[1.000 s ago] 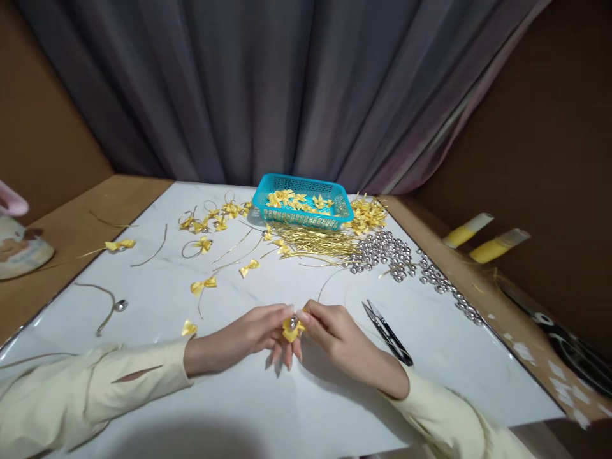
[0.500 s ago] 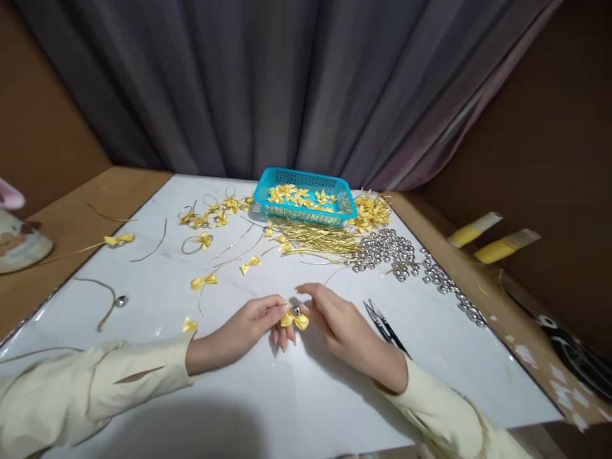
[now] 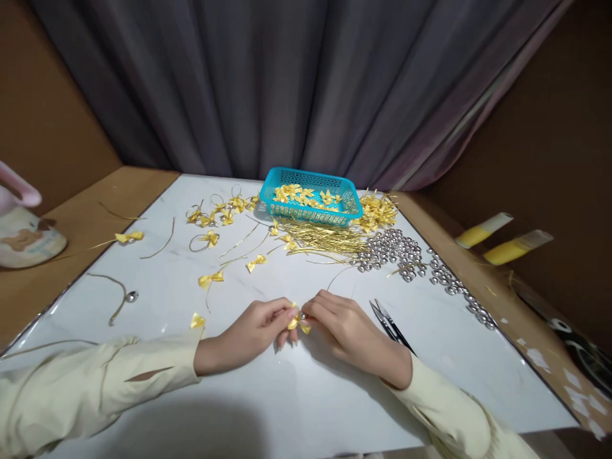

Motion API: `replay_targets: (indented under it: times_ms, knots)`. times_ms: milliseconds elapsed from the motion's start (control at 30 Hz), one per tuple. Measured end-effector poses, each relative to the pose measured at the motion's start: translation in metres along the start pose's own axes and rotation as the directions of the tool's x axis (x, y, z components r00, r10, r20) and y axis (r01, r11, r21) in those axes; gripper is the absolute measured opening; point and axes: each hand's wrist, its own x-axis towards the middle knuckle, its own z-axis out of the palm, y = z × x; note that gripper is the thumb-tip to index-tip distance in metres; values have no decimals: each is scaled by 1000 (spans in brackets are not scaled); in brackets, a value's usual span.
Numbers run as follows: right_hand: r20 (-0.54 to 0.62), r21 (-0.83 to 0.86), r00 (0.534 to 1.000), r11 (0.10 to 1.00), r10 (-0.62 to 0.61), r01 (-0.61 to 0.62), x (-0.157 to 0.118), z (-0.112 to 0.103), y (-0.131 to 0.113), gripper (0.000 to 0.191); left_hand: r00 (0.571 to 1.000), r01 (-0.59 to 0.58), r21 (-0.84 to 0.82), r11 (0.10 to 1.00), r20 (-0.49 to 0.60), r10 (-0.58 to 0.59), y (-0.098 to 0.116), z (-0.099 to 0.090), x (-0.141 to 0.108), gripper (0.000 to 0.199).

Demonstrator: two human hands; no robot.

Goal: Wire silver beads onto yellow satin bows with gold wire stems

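Between my hands is a yellow ribbon bow [image 3: 293,323] with a small silver bead [image 3: 302,316] at its centre. My left hand [image 3: 261,325] pinches the bow's left side between thumb and forefinger, its other fingers curled beneath. The fingers of my right hand [image 3: 342,322] are closed at the bead and the bow's right side, and their tips partly cover both. A thin wire [image 3: 337,275] curves up behind my right hand; where it ends is hidden. Black-handled tweezers [image 3: 389,324] lie just right of my right hand.
A blue basket [image 3: 310,215] of yellow bows stands at the back. Before it lie gold wires [image 3: 320,239], with silver beads [image 3: 392,248] to the right. Loose bows [image 3: 210,279] and wires are scattered left. A mug [image 3: 29,239] stands far left, two yellow tubes [image 3: 519,247] far right.
My right hand's fingers have closed in on the bead and bow, where they were raised and apart before. The view has shifted slightly, so the table appears further right.
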Motion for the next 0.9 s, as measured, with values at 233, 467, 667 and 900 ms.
replay_targets:
  times_ms: [233, 467, 667, 900]
  knots:
    - [-34, -19, 999, 999, -40, 39, 2, 7, 0, 20, 999, 4, 26, 1000, 37, -5, 3, 0, 0, 34]
    - [-78, -136, 993, 987, -92, 81, 1, 12, -3, 23, 999, 31, 39, 999, -8, -31, 2, -1, 0, 37]
    - [-38, -161, 997, 985, -64, 57, -3, 10, 0, 18, 997, 50, 26, 998, -54, -48, 1, 0, 0, 37]
    - [-45, -351, 969, 912, -243, 213, -6, 6, 1, 17, 995, 5, 87, 996, -98, 4, 1, 1, 0, 38]
